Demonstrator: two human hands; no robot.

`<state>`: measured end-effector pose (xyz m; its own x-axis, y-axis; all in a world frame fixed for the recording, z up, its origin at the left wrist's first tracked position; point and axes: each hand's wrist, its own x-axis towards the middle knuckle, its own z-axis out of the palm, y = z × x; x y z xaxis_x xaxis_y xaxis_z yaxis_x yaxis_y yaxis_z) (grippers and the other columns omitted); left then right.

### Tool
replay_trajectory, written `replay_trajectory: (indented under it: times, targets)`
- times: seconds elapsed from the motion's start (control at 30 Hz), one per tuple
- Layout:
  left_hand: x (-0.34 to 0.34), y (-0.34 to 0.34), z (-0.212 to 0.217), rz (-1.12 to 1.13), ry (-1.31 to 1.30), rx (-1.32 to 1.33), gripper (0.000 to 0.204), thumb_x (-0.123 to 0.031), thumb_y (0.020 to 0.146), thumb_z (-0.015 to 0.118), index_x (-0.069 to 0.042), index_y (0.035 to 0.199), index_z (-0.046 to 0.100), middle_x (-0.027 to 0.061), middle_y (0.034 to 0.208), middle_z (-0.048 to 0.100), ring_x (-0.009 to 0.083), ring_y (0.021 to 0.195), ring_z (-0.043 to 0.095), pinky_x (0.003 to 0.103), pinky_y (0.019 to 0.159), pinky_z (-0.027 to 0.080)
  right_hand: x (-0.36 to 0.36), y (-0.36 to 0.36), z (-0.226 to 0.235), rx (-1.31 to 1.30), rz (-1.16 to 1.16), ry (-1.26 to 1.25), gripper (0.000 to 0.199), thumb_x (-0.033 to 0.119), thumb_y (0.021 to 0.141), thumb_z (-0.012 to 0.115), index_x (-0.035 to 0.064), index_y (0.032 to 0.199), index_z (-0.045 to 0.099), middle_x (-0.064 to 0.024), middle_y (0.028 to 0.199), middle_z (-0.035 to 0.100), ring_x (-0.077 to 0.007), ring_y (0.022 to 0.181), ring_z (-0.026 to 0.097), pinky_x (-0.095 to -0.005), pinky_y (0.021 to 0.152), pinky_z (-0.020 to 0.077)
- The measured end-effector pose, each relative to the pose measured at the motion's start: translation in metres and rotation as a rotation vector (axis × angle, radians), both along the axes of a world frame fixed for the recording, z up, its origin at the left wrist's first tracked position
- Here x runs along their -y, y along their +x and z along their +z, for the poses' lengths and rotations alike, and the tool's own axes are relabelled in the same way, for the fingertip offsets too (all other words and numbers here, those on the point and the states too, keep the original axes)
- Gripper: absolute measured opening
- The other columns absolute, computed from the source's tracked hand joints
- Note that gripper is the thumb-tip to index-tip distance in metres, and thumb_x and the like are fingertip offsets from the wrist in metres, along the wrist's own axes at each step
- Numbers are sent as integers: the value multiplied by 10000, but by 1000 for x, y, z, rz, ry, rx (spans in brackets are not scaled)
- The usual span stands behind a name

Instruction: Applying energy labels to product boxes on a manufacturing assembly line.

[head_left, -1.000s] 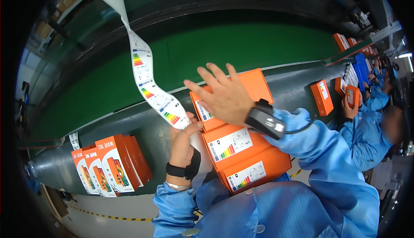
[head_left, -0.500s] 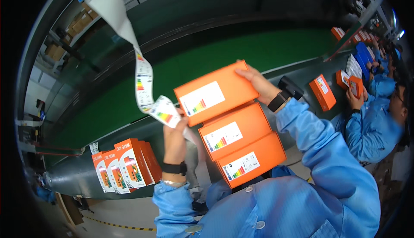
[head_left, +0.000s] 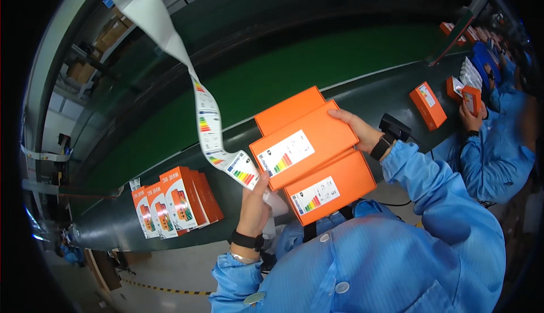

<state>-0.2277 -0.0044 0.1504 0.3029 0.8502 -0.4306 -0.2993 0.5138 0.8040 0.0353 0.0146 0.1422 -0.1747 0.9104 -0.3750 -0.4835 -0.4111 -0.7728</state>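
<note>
My right hand (head_left: 362,130) grips the right end of an orange box (head_left: 334,129), thumb on top. A white label with coloured bars is on its face. At its near left corner is my left hand (head_left: 255,206), closed on a strip of printed labels (head_left: 243,168), thumb beside the corner; its fingers are partly hidden. The strip hangs from above, and its pale backing shows beside the hand. A second labelled orange box (head_left: 358,182) lies partly under the held one, nearer to me. Behind it a third orange box (head_left: 286,109) shows no label on its visible part.
Several orange-and-white boxes (head_left: 180,202) stand on the dark bench at left. A green conveyor surface (head_left: 362,61) runs beyond. To the right are a black device (head_left: 396,126), a labelled orange box (head_left: 429,106) and a co-worker in blue (head_left: 496,154) holding a box.
The labelled box in my hands has come nearer and overlaps the near box. A box without a visible label now shows behind it. My left hand has moved right with the strip.
</note>
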Motion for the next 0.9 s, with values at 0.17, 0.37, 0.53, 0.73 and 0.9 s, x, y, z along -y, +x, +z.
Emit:
replay_trajectory:
  times: [0.17, 0.37, 0.53, 0.73, 0.9]
  targets:
    - [9, 11, 31, 99, 99, -21, 370, -174, 875, 505, -4, 1191, 414, 81, 1151, 498, 160, 1034, 481, 311, 880, 364, 1, 5, 44, 33, -56, 0, 493, 356, 822, 526, 4, 1157, 445, -124, 1090, 537, -161, 972, 546, -281, 845, 438]
    - [50, -8, 105, 12, 87, -68, 482, -148, 842, 527, 23, 1246, 327, 125, 1184, 474, 203, 1070, 485, 355, 914, 379, 56, -6, 115, 19, -43, 74, 480, 336, 829, 518, 25, 1179, 411, -104, 1098, 520, -153, 991, 528, -273, 864, 420]
    - [60, 1, 64, -162, -48, -85, 506, -131, 816, 568, 23, 1240, 338, 125, 1192, 467, 199, 1089, 464, 335, 945, 340, 86, 11, 53, -11, -142, -106, 626, 309, 845, 500, 50, 1345, 227, -116, 1199, 448, -185, 1087, 468, -311, 947, 352]
    - [65, -12, 31, -115, -94, 84, 541, -196, 798, 597, -11, 1242, 349, 74, 1153, 492, 139, 1007, 491, 291, 861, 405, 87, 15, 1, -313, -93, -52, 614, 409, 879, 444, 63, 1342, 236, -74, 1291, 401, -193, 1170, 412, -309, 992, 315]
    - [77, 14, -13, -174, -109, 163, 505, -254, 778, 636, -57, 1157, 366, 33, 1044, 463, 114, 973, 470, 251, 798, 418, 119, 33, -21, -61, -84, 162, 428, 351, 922, 356, 65, 1239, 385, -68, 1222, 469, -208, 1116, 457, -333, 958, 369]
